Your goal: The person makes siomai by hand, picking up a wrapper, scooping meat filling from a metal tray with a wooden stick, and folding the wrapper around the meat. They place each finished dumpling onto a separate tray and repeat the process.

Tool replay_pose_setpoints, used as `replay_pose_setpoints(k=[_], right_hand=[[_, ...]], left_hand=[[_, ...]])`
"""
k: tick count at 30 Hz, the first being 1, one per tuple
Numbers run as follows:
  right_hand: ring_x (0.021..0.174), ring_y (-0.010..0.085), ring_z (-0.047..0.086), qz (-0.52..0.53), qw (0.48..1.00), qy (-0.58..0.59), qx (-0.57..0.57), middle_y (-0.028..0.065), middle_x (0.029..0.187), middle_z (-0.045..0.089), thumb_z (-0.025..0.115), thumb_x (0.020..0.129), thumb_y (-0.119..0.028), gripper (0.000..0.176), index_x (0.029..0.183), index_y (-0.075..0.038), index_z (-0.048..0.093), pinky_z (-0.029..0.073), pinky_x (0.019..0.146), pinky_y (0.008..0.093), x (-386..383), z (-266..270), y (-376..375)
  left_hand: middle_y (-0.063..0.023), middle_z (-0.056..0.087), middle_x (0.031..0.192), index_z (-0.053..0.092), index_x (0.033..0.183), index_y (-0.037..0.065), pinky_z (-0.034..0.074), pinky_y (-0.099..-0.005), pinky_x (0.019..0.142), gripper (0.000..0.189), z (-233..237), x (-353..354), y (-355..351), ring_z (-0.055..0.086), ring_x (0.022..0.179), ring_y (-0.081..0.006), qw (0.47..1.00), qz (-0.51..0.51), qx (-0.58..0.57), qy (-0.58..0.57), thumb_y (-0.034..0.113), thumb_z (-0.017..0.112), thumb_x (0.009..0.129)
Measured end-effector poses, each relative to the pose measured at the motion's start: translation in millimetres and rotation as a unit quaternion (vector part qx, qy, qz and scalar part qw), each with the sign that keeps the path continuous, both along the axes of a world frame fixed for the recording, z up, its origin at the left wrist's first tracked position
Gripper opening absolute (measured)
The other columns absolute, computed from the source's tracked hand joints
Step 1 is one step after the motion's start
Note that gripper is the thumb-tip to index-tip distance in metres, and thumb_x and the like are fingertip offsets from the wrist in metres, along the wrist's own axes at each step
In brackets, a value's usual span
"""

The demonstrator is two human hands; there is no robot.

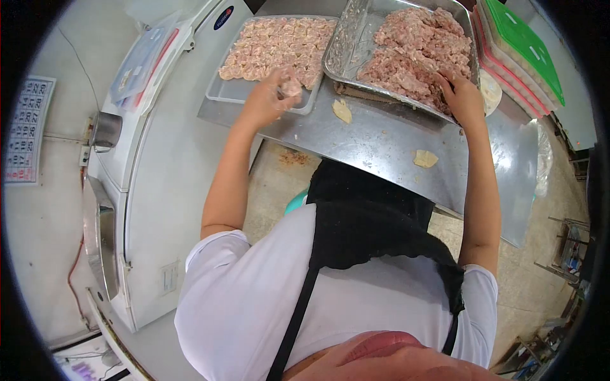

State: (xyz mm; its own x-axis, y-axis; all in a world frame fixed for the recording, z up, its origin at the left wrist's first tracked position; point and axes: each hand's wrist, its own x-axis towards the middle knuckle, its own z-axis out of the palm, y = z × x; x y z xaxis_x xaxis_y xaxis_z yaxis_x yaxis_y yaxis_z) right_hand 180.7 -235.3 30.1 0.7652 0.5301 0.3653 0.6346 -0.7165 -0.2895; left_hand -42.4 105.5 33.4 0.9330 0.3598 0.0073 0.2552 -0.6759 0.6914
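Note:
My left hand [272,96] is closed around a small meat-filled dumpling [291,88], held over the front edge of a pale plastic tray [223,94]. Rows of similar open-topped dumplings [273,47] cover most of that tray. My right hand [462,98] reaches over the near right rim of a deep metal pan [346,63]. Its curled fingers touch a large heap of pink minced meat [413,51]; whatever they grip, if anything, is hidden. Two loose pale wrappers [342,111] lie on the steel table, one near the pan and one closer to me.
The steel table [381,136] ends just before my black apron [381,235]. Stacked trays with a green lid [524,44] stand right of the pan, beside a round whitish item [490,92]. A white refrigerator [184,159] rises close on the left, with a metal pot [106,130] beyond it.

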Motion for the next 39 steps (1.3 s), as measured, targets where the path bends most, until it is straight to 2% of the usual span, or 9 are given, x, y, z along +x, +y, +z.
replay_pose_setpoints(k=[1,8,17,23,25,29,32,34,39], right_hand=[[0.086,0.0362,0.064,0.001,1.0,0.0,-0.001,0.0181,0.093,0.066,0.052,0.092,-0.04,0.035,0.103,-0.011,0.068,0.049,0.073,0.0458,-0.5,0.3,-0.6],[0.088,0.0371,0.063,0.009,0.999,0.026,-0.019,0.0206,0.093,0.066,0.053,0.092,-0.041,0.036,0.108,-0.012,0.068,0.049,0.076,0.0435,1.0,1.5,-2.9],[0.084,0.0363,0.064,-0.009,0.999,0.023,-0.019,0.0188,0.09,0.066,0.051,0.092,-0.042,0.036,0.102,-0.012,0.069,0.05,0.072,0.0455,1.9,2.7,-3.5],[0.084,0.0365,0.065,-0.015,0.999,-0.011,-0.033,0.018,0.091,0.067,0.052,0.091,-0.044,0.037,0.101,-0.012,0.069,0.051,0.073,0.0454,5.7,-3.8,-4.1],[0.084,0.0363,0.065,-0.022,0.998,-0.013,-0.049,0.0175,0.091,0.067,0.053,0.091,-0.043,0.037,0.102,-0.012,0.069,0.051,0.073,0.0453,9.2,-7.2,-5.1],[0.084,0.0359,0.065,-0.018,0.999,-0.021,-0.036,0.0161,0.091,0.067,0.053,0.09,-0.043,0.037,0.102,-0.012,0.069,0.051,0.072,0.045,6.6,-6.3,-4.3],[0.083,0.0357,0.065,-0.021,0.999,-0.016,-0.043,0.0158,0.092,0.067,0.053,0.091,-0.042,0.037,0.103,-0.012,0.069,0.051,0.072,0.045,7.6,-4.6,-2.0],[0.083,0.0355,0.065,-0.022,0.998,-0.012,-0.051,0.0157,0.092,0.067,0.053,0.091,-0.043,0.037,0.103,-0.012,0.069,0.051,0.072,0.0451,4.6,-2.7,-1.9],[0.082,0.0354,0.064,-0.01,0.999,-0.053,0.001,0.0159,0.088,0.066,0.051,0.093,-0.043,0.039,0.098,-0.008,0.068,0.05,0.071,0.0452,-2.3,-0.5,0.0]], left_hand=[[-0.0208,0.058,0.12,0.043,0.134,0.01,0.05,-0.0393,0.082,0.07,-3.8,4.4,-3.3,0.06,0.105,-0.0327,0.999,-0.024,0.031,0.004,0.016,0.075,0.073],[-0.0229,0.059,0.118,0.033,0.143,0.01,0.047,-0.0395,0.088,0.077,-8.9,23.6,-5.8,0.06,0.102,-0.0377,0.986,-0.107,0.13,0.014,0.015,0.071,0.076],[-0.0213,0.059,0.118,0.046,0.133,0.007,0.047,-0.04,0.089,0.062,-13.1,27.9,-10.8,0.059,0.105,-0.0363,0.992,-0.026,0.101,0.065,0.012,0.07,0.076],[-0.0193,0.063,0.107,0.057,0.119,0.002,0.048,-0.038,0.083,0.039,16.5,15.8,-75.1,0.062,0.096,-0.0339,0.967,-0.069,0.207,-0.134,0.011,0.064,0.082],[-0.0184,0.064,0.102,0.063,0.103,0.0,0.048,-0.0389,0.083,0.021,12.1,19.6,-97.9,0.061,0.093,-0.0348,0.965,-0.151,0.118,-0.178,0.009,0.06,0.085],[-0.017,0.064,0.1,0.063,0.1,-0.001,0.048,-0.0389,0.084,0.017,-14.3,17.9,-89.7,0.06,0.094,-0.0342,0.97,-0.126,0.119,-0.169,0.006,0.059,0.085],[-0.0153,0.063,0.099,0.064,0.098,0.0,0.048,-0.0386,0.083,0.015,-39.5,19.5,-78.9,0.059,0.095,-0.0336,0.968,-0.134,0.194,-0.088,0.005,0.058,0.085],[-0.0144,0.063,0.098,0.065,0.098,0.0,0.048,-0.0389,0.082,0.015,-51.2,26.1,-82.1,0.06,0.093,-0.0338,0.931,-0.181,0.264,-0.178,0.003,0.056,0.085],[-0.016,0.063,0.1,0.063,0.1,-0.001,0.05,-0.0368,0.081,0.018,-43.8,36.8,-73.9,0.062,0.092,-0.0313,0.962,-0.194,0.091,-0.169,0.01,0.059,0.087]])
